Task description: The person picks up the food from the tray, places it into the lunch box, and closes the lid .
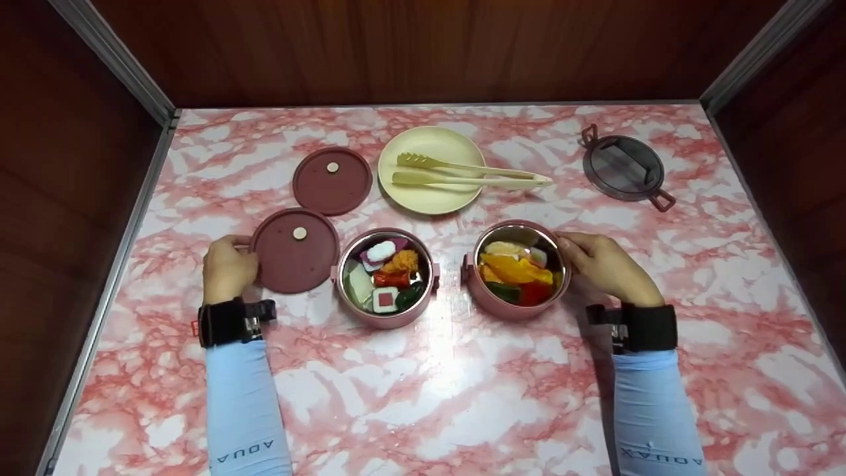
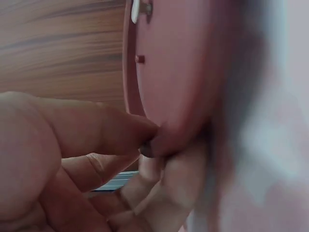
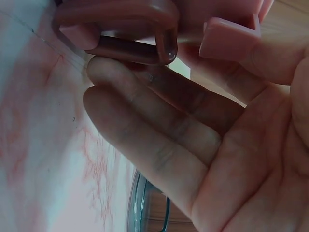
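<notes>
In the head view, my left hand (image 1: 228, 268) pinches the rim of a dark red round lid (image 1: 294, 261) with a pale knob. Close up, the thumb is on one face of the lid (image 2: 169, 72) and fingers are behind it. My right hand (image 1: 608, 264) touches the right side of a pink lunch pot (image 1: 512, 305) with colourful toy food inside. In the right wrist view, its fingers (image 3: 154, 140) are fairly straight, beside the pot's brown handle (image 3: 166, 29) and pink latch (image 3: 229, 38). A second pink pot (image 1: 386, 322), also holding toy food, stands between lid and right pot.
Another dark red lid (image 1: 330, 188) lies behind the held one. Tongs (image 1: 462, 175) rest on a cream plate (image 1: 429, 205) at the back. To the far right lies a glass-topped lid (image 1: 621, 168) with brown loops. Wooden walls (image 1: 429, 53) enclose the marbled table (image 1: 449, 410).
</notes>
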`<state>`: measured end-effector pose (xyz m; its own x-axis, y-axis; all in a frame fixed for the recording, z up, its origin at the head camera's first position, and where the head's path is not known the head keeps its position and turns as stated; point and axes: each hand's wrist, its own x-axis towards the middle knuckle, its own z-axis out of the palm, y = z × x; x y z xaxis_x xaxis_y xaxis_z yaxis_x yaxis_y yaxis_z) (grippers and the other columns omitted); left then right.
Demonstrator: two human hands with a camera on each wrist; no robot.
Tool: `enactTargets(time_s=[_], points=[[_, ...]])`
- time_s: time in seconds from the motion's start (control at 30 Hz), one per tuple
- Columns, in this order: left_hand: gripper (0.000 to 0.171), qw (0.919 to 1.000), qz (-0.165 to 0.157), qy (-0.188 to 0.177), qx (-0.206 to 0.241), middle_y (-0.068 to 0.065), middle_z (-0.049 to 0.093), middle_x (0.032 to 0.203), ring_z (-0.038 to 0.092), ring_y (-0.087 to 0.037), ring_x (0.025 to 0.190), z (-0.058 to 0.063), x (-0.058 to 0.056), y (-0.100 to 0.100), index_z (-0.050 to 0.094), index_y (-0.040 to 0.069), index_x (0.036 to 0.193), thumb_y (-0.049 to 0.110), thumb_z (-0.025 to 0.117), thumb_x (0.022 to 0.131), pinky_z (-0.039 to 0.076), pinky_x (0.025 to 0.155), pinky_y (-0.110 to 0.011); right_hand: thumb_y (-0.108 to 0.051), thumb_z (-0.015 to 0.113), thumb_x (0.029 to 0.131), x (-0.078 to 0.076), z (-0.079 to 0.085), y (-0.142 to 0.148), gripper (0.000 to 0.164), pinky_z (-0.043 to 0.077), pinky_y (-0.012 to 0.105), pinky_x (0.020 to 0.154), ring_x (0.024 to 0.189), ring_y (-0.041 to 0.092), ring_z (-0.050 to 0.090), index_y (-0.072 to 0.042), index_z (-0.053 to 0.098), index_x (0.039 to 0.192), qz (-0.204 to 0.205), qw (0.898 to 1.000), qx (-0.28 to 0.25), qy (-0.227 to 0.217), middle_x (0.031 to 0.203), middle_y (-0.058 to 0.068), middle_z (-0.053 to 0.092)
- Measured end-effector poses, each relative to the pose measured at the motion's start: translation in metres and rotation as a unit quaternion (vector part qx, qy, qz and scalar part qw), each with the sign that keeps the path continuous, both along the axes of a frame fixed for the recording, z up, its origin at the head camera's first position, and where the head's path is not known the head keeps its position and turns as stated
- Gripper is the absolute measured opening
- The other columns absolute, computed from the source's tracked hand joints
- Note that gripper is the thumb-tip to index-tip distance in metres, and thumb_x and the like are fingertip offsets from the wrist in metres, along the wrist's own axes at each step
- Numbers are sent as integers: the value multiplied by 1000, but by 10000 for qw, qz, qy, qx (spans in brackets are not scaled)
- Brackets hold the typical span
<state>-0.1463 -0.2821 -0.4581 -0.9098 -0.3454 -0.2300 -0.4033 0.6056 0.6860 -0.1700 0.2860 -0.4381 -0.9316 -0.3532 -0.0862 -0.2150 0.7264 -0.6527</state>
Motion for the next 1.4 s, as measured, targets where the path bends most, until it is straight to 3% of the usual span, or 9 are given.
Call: enactTargets(time_s=[0.17, 0.27, 0.43, 0.6, 0.77, 0.93, 1.13, 1.23, 1.4], points=[[42, 9987, 317, 178, 349, -18, 63, 110, 61, -22, 87, 7, 0, -2, 55, 0, 136, 11, 55, 96, 50, 73, -27, -35, 46, 106, 3, 4, 0, 43, 44, 50, 97, 108, 27, 60, -11, 58, 140, -137, 9998, -23, 112, 127, 14, 64], [47, 9926, 635, 498, 906, -15, 63, 107, 62, -14, 79, 16, 0, 1, 51, 2, 141, 6, 56, 95, 54, 70, -25, -31, 50, 105, 7, 11, -5, 42, 49, 40, 84, 94, 26, 64, -9, 57, 140, -490, 9948, -97, 883, 121, 17, 67], [56, 9745, 748, 1273, 1690, -10, 61, 99, 62, -9, 74, 35, 2, 18, 44, 8, 148, 2, 54, 93, 52, 63, -21, -8, 61, 98, 16, 33, -24, 32, 49, 16, 79, 89, 13, 65, -4, 65, 129, -1152, 9445, -1010, 2907, 108, 16, 71], [58, 9613, 496, 1872, 1959, -11, 58, 101, 60, -12, 81, 53, 4, 45, 43, 9, 149, -2, 53, 92, 52, 65, -21, 9, 68, 88, 34, 52, -64, 33, 52, 15, 79, 85, 12, 69, 1, 69, 121, -950, 9089, -1754, 3662, 103, 15, 73], [59, 9553, 51, 2056, 2124, -14, 58, 108, 61, -17, 87, 61, 9, 73, 44, 6, 147, -8, 56, 92, 56, 73, -25, 3, 69, 90, 48, 46, -121, 32, 53, 18, 70, 68, 19, 67, 6, 66, 121, -252, 9269, -1828, 3268, 96, 16, 73], [61, 9415, -576, 2034, 2623, -15, 56, 110, 61, -19, 82, 61, 16, 103, 38, 7, 147, -10, 58, 92, 58, 69, -30, -16, 62, 99, 51, 35, -173, 44, 42, 22, 44, 42, 7, 40, 2, 54, 138, -136, 9655, -1910, 1764, 58, -4, 54], [67, 9190, -1198, 1882, 3250, -17, 56, 105, 52, -16, 75, 63, 28, 132, 32, 7, 146, -13, 60, 89, 49, 63, -22, -13, 61, 99, 46, 28, -194, 47, 55, 27, 63, 67, 22, 67, 4, 50, 141, -559, 9455, -3011, 1110, 83, 5, 72], [71, 9238, -1547, 1704, 3060, -17, 59, 109, 56, -19, 80, 68, 32, 133, 29, 8, 150, -6, 63, 90, 50, 65, -24, -11, 63, 98, 44, 26, -193, 45, 56, 28, 61, 68, 31, 68, 3, 53, 139, -784, 9356, -3290, 1014, 83, 9, 72], [55, 9459, -1686, 1623, 2246, -15, 68, 103, 68, -28, 76, 73, 35, 124, 45, 6, 147, 20, 65, 97, 58, 65, -34, -14, 64, 98, 40, 26, -190, 41, 46, 23, 50, 58, 27, 61, 1, 58, 135, -877, 9437, -2999, 1085, 74, 9, 68]])
